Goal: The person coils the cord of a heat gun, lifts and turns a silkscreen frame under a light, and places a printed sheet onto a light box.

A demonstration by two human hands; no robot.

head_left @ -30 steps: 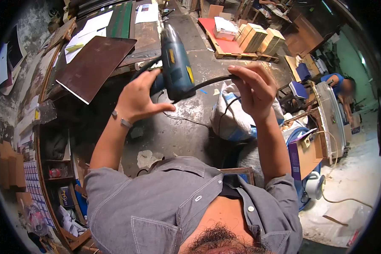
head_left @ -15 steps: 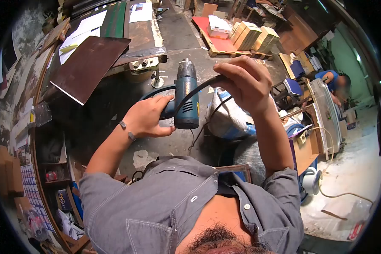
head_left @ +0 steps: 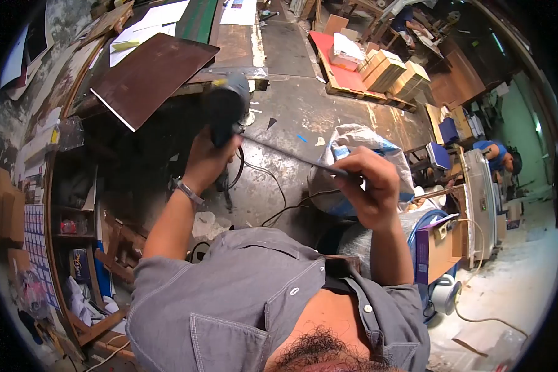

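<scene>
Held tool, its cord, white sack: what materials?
Tool: likely plastic, from its rounded dark body; blur hides the finish. Cord: probably rubber or PVC, matte, given its smooth dark sheath. White sack: apparently woven plastic, slightly shiny, with stiff creases.

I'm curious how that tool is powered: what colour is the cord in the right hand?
Dark grey to black; the head view shows the cord best.

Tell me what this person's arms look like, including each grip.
Both arms have plain grey sleeves, the left sleeve and the right sleeve each ending near the elbow, with the forearms uncovered. The left grip and right grip wear no gloves. A narrow silvery band circles the left wrist; no band shows on the right.
</scene>
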